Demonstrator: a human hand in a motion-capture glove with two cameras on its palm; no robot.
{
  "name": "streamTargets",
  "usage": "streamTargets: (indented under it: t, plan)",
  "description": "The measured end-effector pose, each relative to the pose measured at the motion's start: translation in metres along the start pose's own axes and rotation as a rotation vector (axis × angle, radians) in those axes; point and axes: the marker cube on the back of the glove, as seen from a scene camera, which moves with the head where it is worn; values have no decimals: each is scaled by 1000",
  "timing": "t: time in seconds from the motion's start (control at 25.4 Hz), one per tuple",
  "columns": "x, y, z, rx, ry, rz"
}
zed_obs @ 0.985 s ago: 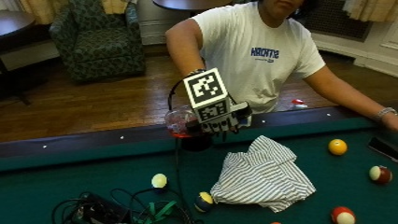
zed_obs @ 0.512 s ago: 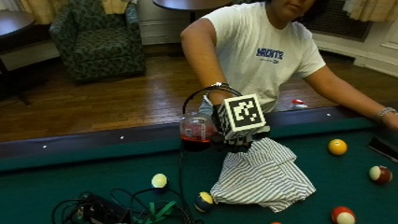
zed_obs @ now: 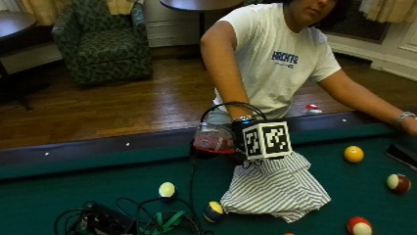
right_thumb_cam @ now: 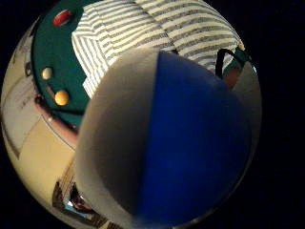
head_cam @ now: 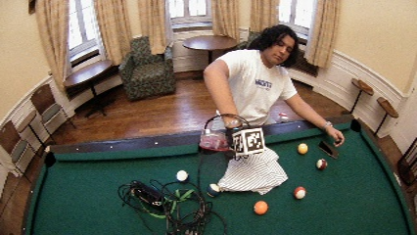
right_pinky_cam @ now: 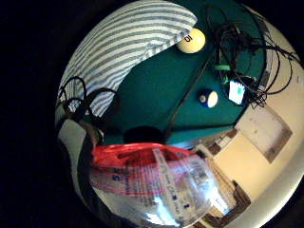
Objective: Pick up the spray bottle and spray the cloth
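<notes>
Clear glossy plastic on the spray bottle [zed_obs: 212, 141], red liquid showing through and a printed film label wrapped round the body. Soft woven cloth [zed_obs: 277, 188] in thin stripes, matt and rumpled, over the matt green felt of the pool table [zed_obs: 78, 186]. Shiny, smooth balls [zed_obs: 354, 154]; polished dark wood on the rail [zed_obs: 98, 149].

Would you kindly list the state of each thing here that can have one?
spray bottle: held above the table edge, red liquid inside.
right hand: grips the spray bottle.
striped cloth: crumpled on the green felt, just below the hand.
yellow ball: resting on the felt, apart from the cloth.
</notes>
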Motion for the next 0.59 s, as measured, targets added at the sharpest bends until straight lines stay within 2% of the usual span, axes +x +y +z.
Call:
streamTargets:
  t: [0.32,0.59]
  plan:
    - [-10,-8,16,-65,44,12]
    - [-16,-2,-7,0,-20,-13]
